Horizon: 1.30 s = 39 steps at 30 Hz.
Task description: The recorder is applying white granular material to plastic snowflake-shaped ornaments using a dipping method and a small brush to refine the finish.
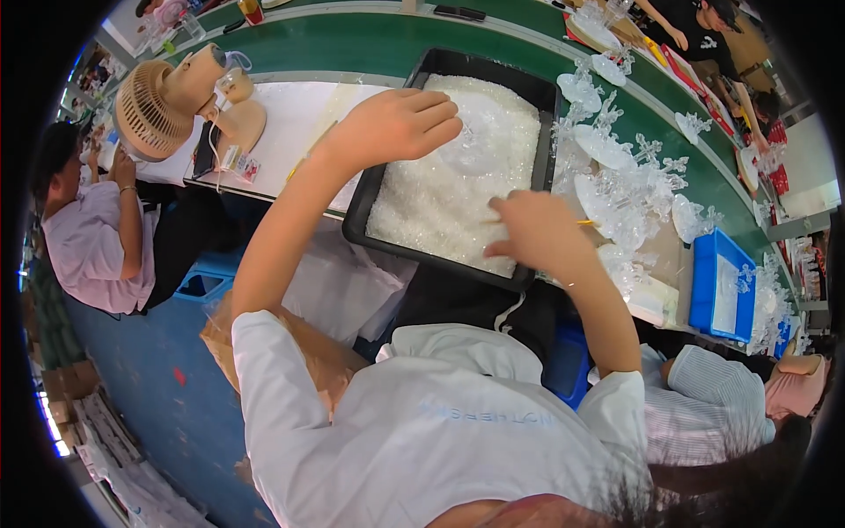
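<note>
A black tray (356,216) filled with white sparkling grains stands in front of me. Partly sunk in the grains is a clear plastic ornament (480,145) with a round base and a star-like shape at its middle. My left hand (400,128) reaches over the tray from the left, its bent fingers close together and closed at the ornament's middle; the fingertips are partly hidden. Over the tray's right part, my right hand (537,231) holds a thin yellow stick (588,222) that passes through the grip. Its thumb and forefinger stand apart, low over the grains.
Clear ornaments (612,189) with round bases crowd the table right of the tray. Beyond them stands a blue bin (722,286). A beige fan (157,110) is on the white tabletop (295,106) at left. A green belt (352,48) runs behind; people sit on both sides.
</note>
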Available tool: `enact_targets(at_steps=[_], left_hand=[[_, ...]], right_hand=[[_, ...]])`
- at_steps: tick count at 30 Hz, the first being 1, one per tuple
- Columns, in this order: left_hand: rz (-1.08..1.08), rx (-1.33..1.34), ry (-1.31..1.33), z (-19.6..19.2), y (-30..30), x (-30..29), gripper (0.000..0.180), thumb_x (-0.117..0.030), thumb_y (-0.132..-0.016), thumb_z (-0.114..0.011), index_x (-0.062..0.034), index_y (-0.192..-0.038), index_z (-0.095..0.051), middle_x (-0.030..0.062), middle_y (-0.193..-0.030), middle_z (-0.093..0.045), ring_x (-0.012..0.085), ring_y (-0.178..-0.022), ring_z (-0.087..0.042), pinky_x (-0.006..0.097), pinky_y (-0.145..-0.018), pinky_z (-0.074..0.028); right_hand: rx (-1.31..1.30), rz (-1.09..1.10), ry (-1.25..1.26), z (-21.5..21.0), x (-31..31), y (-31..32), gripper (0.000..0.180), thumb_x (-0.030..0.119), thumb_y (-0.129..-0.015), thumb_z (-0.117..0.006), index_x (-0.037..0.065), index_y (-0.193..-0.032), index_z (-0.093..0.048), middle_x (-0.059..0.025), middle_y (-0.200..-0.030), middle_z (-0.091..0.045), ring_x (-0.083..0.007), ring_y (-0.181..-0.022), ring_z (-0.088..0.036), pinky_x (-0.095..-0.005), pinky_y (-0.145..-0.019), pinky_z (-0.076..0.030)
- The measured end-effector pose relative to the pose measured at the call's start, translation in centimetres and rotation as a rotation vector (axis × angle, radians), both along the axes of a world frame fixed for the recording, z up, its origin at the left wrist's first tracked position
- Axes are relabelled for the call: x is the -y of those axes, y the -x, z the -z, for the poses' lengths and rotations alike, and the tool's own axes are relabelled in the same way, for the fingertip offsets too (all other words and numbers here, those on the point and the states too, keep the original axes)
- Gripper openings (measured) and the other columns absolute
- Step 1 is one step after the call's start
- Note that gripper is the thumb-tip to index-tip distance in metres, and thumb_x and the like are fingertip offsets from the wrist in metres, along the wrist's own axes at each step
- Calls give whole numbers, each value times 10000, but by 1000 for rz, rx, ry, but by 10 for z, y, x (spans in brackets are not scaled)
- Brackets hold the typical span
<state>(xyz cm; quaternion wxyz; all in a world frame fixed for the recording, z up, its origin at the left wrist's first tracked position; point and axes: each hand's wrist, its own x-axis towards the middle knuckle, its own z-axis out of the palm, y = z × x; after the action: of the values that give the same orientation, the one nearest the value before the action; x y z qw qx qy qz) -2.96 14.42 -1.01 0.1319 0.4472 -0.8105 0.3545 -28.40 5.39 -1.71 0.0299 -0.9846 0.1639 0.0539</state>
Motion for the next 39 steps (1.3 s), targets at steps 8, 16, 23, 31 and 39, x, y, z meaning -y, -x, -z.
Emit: enact_targets(at_steps=[8,16,23,31,39], left_hand=[[46,-143,-174,1,18,3,183,-78,-765,-700,-48,-904,-586,42,-1008,-634,219,-893,-615,319,-698,-539],[-194,-945,-205,28,37,10,244,-126,-822,-720,-36,-994,-571,95,-894,-580,303,-804,-618,392,-670,-528],[-540,-1147,-419,27,37,5,429,-199,-873,-688,-21,-1229,-527,156,-890,-685,247,-741,-677,325,-677,-518],[-439,-1161,-412,16,35,-4,416,-201,-874,-654,-24,-1242,-573,179,-705,-662,371,-724,-654,452,-666,-501],[-343,-658,-374,15,41,-18,311,-152,-861,-662,-104,-1163,-608,138,-664,-639,351,-671,-633,473,-616,-484]], right_hand=[[-204,-154,88,37,-17,-6,55,100,-745,-674,92,-791,-703,-118,-860,-679,-299,-771,-699,-412,-629,-553],[317,-41,92,1,5,-19,136,145,-779,-698,74,-893,-680,-119,-889,-691,-316,-779,-697,-409,-643,-549],[-135,-103,-26,19,-25,-2,183,209,-761,-743,67,-862,-688,-126,-816,-683,-318,-769,-697,-412,-639,-551],[-77,-184,96,24,-19,-9,60,83,-737,-653,70,-775,-698,-129,-764,-679,-321,-736,-694,-442,-639,-549],[322,129,131,-20,7,-22,288,234,-820,-732,52,-1017,-627,-144,-881,-671,-329,-823,-680,-428,-684,-535]])
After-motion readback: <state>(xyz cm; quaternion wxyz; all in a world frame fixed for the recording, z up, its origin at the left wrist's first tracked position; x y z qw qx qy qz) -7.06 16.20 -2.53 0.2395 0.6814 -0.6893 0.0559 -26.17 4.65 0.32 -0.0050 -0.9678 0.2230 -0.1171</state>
